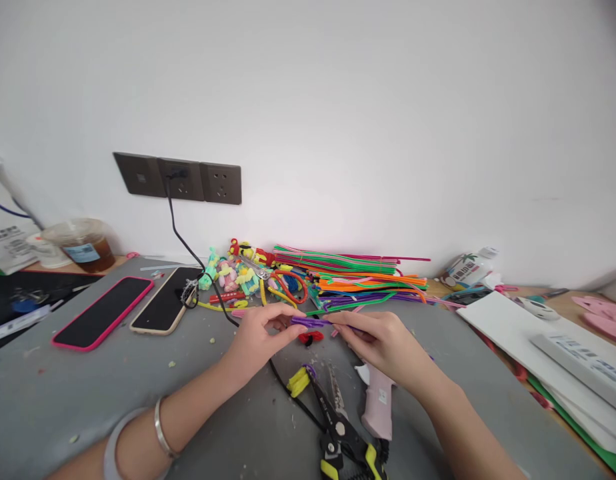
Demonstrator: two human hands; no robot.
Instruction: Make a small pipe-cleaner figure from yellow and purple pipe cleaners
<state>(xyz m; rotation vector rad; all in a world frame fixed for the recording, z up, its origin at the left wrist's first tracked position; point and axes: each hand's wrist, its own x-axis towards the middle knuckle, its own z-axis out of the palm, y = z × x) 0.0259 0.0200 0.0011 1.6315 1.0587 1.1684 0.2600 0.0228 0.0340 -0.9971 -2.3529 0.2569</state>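
Observation:
Between my two hands, above the grey mat [213, 407], is a small bundle of purple pipe cleaners [308, 321]. My left hand [265, 337] pinches its left end between thumb and fingers. At the right end, my right hand [375, 337] has its thumb and fingertips closed on the same purple strands. Just below lies a small red pipe cleaner piece [311, 338]. Closer to me are a yellow coiled piece with some purple [299, 381], black and yellow wire pliers [341, 427], and a pale pink glue gun [378, 403].
Bundles of coloured pipe cleaners [368, 287] and finished fuzzy figures [233, 273] lie along the wall. Two phones [105, 313] rest at the left, near a drink cup [85, 247]. A black cord [218, 293] crosses the mat. White boxes [553, 360] stand right.

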